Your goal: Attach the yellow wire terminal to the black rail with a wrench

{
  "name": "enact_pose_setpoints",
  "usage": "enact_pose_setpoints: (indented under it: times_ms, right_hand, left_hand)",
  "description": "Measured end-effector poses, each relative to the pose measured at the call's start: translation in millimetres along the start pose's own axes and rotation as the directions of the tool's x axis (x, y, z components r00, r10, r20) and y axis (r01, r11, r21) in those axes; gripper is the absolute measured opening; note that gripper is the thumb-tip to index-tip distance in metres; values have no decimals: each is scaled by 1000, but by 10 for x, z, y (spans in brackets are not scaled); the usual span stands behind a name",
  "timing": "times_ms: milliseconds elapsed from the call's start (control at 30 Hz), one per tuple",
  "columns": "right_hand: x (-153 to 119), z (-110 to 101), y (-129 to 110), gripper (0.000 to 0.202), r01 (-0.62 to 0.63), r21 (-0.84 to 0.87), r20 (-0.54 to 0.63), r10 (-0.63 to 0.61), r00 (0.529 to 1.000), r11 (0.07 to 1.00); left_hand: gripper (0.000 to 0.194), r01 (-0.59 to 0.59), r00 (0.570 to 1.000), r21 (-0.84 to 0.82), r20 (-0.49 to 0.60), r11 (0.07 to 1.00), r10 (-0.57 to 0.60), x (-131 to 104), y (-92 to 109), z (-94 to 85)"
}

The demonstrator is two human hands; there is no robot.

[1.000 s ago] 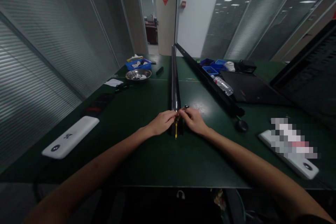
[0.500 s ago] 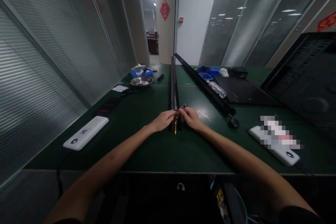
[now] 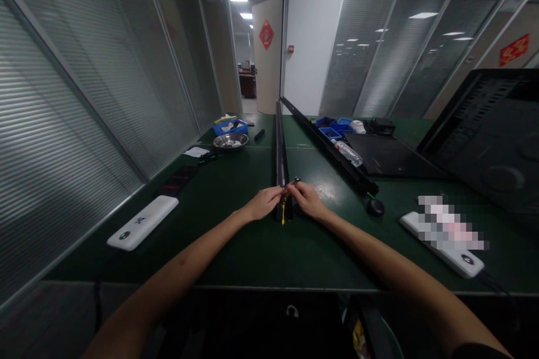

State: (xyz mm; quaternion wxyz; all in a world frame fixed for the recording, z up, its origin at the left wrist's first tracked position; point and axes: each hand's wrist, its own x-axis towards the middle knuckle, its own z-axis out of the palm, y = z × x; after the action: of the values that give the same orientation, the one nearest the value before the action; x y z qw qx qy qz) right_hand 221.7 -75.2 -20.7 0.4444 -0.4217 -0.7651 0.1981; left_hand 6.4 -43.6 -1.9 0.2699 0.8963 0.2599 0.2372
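A long black rail (image 3: pixel 281 146) runs away from me down the middle of the green table. My left hand (image 3: pixel 266 202) is closed at the left side of its near end, fingertips pinched together near the rail's top. Against the opposite side, my right hand (image 3: pixel 309 199) pinches something small, and a small dark, shiny piece (image 3: pixel 297 179) sticks up by its index finger. Between the hands, a yellow lead (image 3: pixel 283 214) hangs over the rail's near end. Fingers hide what lies between the two pinches.
Right of centre lies a second black rail (image 3: pixel 332 146), with a round black object (image 3: pixel 375 207) by its near end. A metal bowl (image 3: pixel 230 142) and blue bin (image 3: pixel 236 128) stand back left. White devices (image 3: pixel 143 223) lie at both sides. A bottle (image 3: pixel 348 153) is beyond the second rail.
The whole scene sits slightly lower in view, as my head has tilted up a little. Both hands keep their places at the rail's near end.
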Motion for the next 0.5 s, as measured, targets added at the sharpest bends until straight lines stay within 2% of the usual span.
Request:
enact_pose_setpoints:
  times_ms: [500]
  right_hand:
    - [-23,34,73,25,38,-30,7,-38,999,999]
  left_hand:
    - [30,20,1000,-7,1,1000,-20,7,-14,14]
